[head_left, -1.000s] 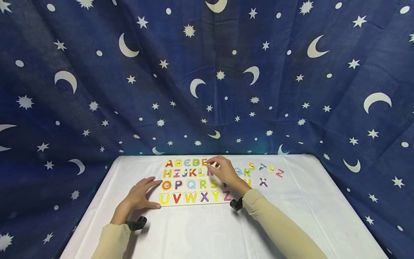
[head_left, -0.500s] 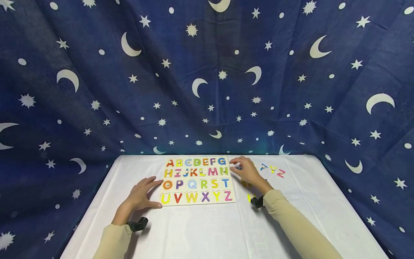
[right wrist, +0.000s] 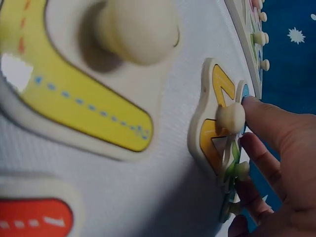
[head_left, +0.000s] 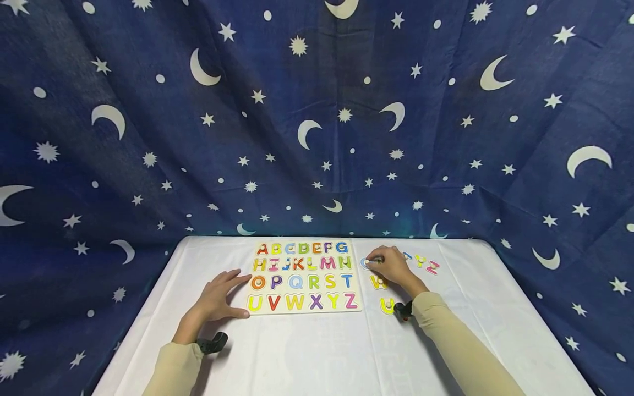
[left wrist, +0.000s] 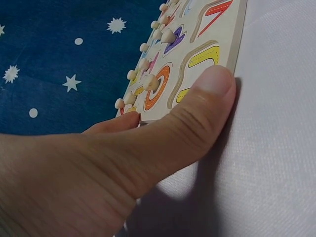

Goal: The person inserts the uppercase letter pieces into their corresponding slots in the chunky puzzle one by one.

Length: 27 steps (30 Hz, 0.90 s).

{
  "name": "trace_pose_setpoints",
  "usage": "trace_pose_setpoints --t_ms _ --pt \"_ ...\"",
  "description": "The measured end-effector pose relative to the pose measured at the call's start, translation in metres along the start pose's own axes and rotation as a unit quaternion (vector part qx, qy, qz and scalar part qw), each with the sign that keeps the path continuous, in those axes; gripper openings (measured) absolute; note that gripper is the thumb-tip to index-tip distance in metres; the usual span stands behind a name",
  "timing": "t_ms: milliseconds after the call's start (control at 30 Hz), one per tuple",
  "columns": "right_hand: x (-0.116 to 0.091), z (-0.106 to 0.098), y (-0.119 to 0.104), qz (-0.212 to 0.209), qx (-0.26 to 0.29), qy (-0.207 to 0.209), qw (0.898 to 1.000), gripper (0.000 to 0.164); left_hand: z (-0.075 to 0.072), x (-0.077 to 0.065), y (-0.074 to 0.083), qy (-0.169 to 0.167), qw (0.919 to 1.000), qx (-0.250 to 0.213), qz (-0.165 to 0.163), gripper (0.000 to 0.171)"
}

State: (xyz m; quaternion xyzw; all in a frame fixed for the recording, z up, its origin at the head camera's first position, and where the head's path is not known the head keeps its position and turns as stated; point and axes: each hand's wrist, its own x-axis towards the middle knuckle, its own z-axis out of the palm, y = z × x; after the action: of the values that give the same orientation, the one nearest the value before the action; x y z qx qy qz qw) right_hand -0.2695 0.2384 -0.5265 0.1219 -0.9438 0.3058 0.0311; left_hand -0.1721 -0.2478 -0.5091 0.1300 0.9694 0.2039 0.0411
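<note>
The left hand rests at the lower left of a wooden alphabet board, fingers spread. Its thumb presses the corner beside the U slot, and a fingertip touches the left edge. To the right of the board, the right hand pinches a light blue letter Q piece between thumb and fingers. The right wrist view shows only a sliver of that blue piece behind a knobbed yellow-orange W piece. Knobbed letters A to P sit in the board; the later slots show printed letters.
Below the right hand lie the W and a yellow U piece. A red piece is partly seen near the wrist. Farther right are a yellow Y and a pink Z. A starry blue cloth hangs behind the white table.
The right hand has moved right, from over the board's upper rows to the loose pieces, and now pinches the Q. The left hand has stayed at the board's corner.
</note>
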Motion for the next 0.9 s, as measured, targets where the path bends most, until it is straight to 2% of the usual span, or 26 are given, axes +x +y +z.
trace_pose_setpoints --t_ms 167,467,900 --pt "-0.0013 0.0034 0.0016 -0.020 0.016 0.017 1.000 0.008 -0.0003 -0.0019 0.0002 0.000 1.0000 -0.002 -0.003 0.099" --pt "-0.0020 -0.0017 -0.0008 -0.033 0.017 0.004 0.999 0.010 0.0014 -0.0020 -0.0005 0.003 0.9999 -0.012 -0.004 0.100" --pt "-0.0025 -0.0029 0.0018 -0.020 0.053 -0.007 0.998 0.011 0.0023 0.0010 -0.0015 0.002 0.9999 -0.009 -0.010 0.101"
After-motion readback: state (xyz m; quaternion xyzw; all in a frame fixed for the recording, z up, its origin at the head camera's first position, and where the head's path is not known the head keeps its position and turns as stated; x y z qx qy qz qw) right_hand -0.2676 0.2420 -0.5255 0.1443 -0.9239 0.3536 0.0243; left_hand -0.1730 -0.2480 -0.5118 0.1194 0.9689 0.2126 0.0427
